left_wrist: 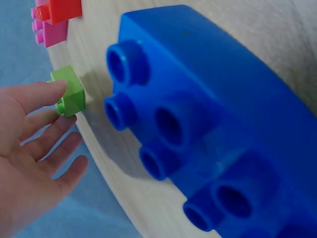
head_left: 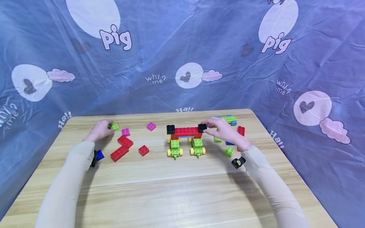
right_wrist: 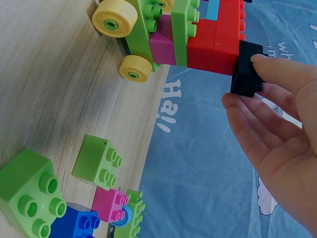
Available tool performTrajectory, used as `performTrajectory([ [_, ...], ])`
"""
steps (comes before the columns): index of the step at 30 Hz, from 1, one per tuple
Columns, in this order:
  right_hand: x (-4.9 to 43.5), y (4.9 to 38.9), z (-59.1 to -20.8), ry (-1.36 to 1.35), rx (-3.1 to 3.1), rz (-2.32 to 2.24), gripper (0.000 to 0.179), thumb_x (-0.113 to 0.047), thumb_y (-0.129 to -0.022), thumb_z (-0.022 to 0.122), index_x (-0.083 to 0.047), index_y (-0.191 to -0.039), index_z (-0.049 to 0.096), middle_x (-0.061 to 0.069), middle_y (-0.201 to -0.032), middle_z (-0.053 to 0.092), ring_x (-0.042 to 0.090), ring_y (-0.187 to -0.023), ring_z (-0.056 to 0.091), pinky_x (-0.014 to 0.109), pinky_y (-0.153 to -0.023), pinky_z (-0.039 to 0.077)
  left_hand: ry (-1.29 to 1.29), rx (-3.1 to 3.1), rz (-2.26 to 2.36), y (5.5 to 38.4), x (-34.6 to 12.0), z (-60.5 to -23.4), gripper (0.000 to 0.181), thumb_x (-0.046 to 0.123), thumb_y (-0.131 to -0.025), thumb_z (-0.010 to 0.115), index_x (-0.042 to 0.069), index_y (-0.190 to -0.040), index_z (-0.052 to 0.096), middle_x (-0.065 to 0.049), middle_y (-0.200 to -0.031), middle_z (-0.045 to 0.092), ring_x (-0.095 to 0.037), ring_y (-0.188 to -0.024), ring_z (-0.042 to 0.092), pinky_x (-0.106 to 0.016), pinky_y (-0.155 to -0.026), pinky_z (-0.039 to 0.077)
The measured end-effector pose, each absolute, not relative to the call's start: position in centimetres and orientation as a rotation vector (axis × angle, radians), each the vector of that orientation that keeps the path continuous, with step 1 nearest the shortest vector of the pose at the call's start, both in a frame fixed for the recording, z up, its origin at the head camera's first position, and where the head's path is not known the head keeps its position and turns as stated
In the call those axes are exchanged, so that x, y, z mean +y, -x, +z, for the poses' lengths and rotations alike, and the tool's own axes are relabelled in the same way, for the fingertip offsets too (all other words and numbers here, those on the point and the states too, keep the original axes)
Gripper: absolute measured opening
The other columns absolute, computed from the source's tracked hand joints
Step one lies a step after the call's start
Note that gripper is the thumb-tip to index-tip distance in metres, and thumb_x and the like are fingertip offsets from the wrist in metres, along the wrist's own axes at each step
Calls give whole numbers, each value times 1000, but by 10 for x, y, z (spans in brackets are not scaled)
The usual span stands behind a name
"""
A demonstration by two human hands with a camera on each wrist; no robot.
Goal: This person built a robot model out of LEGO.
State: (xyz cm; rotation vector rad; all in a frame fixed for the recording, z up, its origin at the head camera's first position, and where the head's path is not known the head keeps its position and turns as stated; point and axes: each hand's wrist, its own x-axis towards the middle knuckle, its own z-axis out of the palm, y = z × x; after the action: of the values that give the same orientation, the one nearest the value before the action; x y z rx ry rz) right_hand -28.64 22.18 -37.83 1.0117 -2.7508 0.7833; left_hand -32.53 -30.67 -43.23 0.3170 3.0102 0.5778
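Observation:
On the left, my left hand (head_left: 98, 130) is at a small lime-green brick (head_left: 115, 126), thumb on one side and forefinger on the other. In the left wrist view the remaining fingers spread away from that green brick (left_wrist: 73, 91). My right hand (head_left: 220, 129) pinches a black brick (head_left: 202, 128) between thumb and fingers. This black brick (right_wrist: 245, 69) sits at the right end of a red beam (head_left: 186, 131). Another black brick (head_left: 170, 129) caps the beam's left end. Below the beam stand two lime-green wheeled bases (head_left: 175, 147) with yellow wheels.
Red bricks (head_left: 119, 153) and pink bricks (head_left: 151, 126) lie left of the build. A blue brick (head_left: 99, 155) is beside the left forearm. Right of it are green bricks (head_left: 229, 151), a red brick (head_left: 240, 130) and a green base with blue wheels (head_left: 230, 119). Printed cloth (head_left: 159, 95) hangs behind the table.

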Motion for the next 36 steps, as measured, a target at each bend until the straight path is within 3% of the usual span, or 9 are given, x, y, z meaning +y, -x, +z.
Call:
performTrajectory([
  [4, 221, 287, -379, -1008, -2762, 782, 33, -17, -92, 70, -5, -124, 66, 14, -119, 69, 26, -102, 69, 42, -87, 59, -292, 3032, 564, 322, -310, -435, 43, 10, -89, 65, -14, -124, 57, -35, -112, 63, -48, -102, 60, -60, -89, 50],
  [13, 221, 287, -381, -1018, -2757, 797, 33, -16, -92, 70, -5, -123, 66, 13, -118, 70, 25, -101, 69, 41, -88, 60, -190, 3056, 530, 318, -311, -438, 42, 16, -90, 67, -10, -123, 59, -33, -112, 65, -47, -100, 62, -56, -80, 52],
  [23, 222, 287, -379, -1015, -2762, 779, 34, -17, -92, 70, -5, -123, 66, 13, -119, 70, 24, -101, 69, 41, -87, 60, -184, 3047, 618, 317, -311, -434, 46, 18, -91, 67, -10, -127, 58, -32, -115, 66, -47, -103, 63, -57, -86, 52],
  [36, 224, 285, -380, -1012, -2749, 814, 36, -13, -92, 70, -1, -125, 65, 16, -120, 69, 28, -102, 68, 45, -91, 59, -390, 3114, 764, 308, -291, -404, 43, 14, -89, 70, -10, -123, 61, -34, -116, 65, -49, -106, 62, -60, -94, 50],
])
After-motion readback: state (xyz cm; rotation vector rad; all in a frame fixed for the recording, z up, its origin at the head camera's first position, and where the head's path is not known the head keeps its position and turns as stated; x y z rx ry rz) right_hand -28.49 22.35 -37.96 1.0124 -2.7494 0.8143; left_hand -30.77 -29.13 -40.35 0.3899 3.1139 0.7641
